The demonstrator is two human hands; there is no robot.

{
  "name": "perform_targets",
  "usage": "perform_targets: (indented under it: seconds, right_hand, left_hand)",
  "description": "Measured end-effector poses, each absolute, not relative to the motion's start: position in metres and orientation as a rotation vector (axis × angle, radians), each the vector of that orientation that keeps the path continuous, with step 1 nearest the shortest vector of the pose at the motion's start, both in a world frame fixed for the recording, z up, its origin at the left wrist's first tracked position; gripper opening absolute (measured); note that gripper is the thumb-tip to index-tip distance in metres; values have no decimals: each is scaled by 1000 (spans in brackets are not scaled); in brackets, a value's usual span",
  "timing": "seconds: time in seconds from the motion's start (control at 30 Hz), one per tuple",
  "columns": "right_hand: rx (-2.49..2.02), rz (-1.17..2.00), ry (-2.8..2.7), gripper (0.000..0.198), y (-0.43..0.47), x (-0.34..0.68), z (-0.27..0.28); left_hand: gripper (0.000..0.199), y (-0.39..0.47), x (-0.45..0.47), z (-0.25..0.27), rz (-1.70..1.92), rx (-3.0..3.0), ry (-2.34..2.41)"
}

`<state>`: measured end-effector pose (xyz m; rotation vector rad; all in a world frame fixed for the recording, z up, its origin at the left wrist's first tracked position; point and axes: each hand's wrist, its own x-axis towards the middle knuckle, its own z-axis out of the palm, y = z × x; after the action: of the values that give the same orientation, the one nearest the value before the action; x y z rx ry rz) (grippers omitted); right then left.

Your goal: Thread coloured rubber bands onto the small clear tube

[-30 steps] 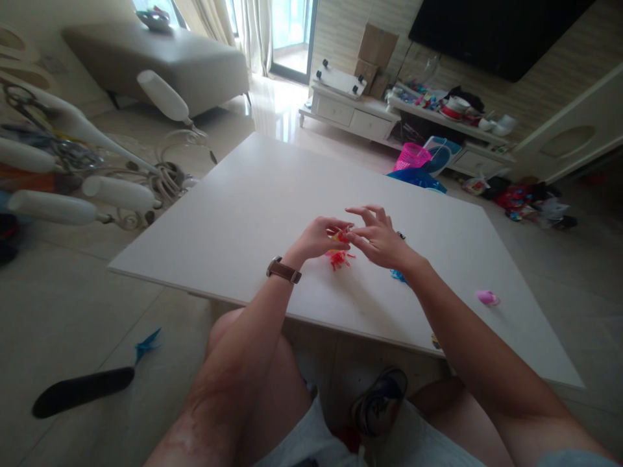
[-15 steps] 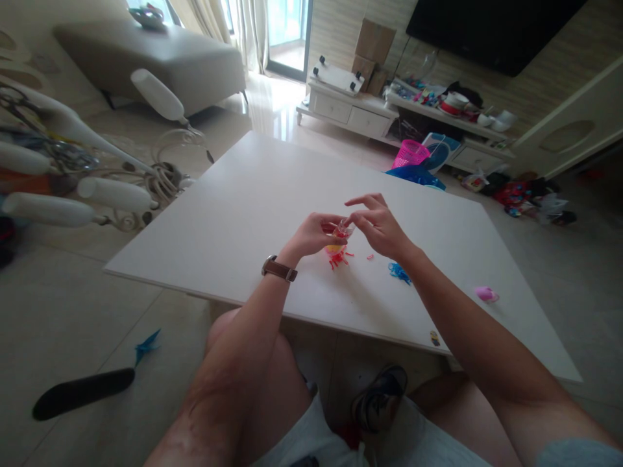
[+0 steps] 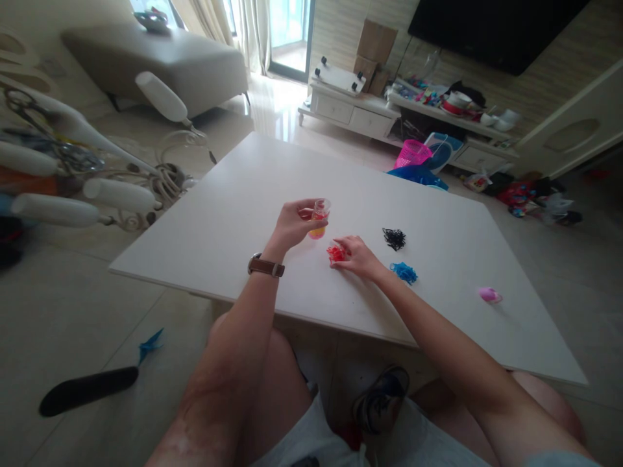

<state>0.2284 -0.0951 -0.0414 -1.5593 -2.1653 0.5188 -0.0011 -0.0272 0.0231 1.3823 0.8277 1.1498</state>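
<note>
My left hand [image 3: 294,224] is closed around a small clear bottle [image 3: 317,228], held a little tilted above the white table [image 3: 233,214]. Yellow and reddish contents show in the lower part of the bottle. Just right of it, my right hand [image 3: 359,255] is down at the tabletop, thumb and fingers curled about a heap of small red rubber bands [image 3: 335,253]. Its fingers partly cover the heap. Beyond my right wrist lie a pile of black rubber bands [image 3: 394,239] and a pile of blue rubber bands [image 3: 404,273].
A pink-purple object [image 3: 489,295] lies toward the table's right end. On the floor at the left is a long black object [image 3: 87,391] with a blue piece at its tip. A pink basket [image 3: 413,154] stands behind the table's far edge.
My left hand has shifted left with the bottle. My right hand has dropped from the bottle's mouth to the red rubber bands, uncovering the black pile.
</note>
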Motion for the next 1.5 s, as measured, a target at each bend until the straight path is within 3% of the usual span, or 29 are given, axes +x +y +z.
perform_targets:
  seconds: [0.1,0.17,0.7,0.83,1.07,1.23,1.37,1.5]
  right_hand:
    - [-1513,523,-2089,28,-92,220,-43]
    - [-1491,519,-2051,13,-91,217,-44]
    - [-1405,585,-1614,21,-97,223,8]
    - [-1432,465,-1841,12,-99,219,15]
    - [-1421,299,-1966,19,-98,209,23]
    - [-1469,365,-1841,18,-97,206,26]
    - [-1486,367,-1828,5,-94,207,26]
    - [-1402,380,-1910,14,-92,208,27]
  left_hand:
    - [53,-27,0,21,1143,1406,829]
    - [50,-25,-1,20,1135,1441,839]
    - [49,-28,5,3,789,2207,1001]
    - [42,-31,11,3,773,2253,929]
    - [36,-34,11,9,768,2216,906]
    - [41,-33,11,7,777,2174,880]
    - [40,-33,11,6,814,2146,853]
    - [38,-32,10,5,811,2137,841]
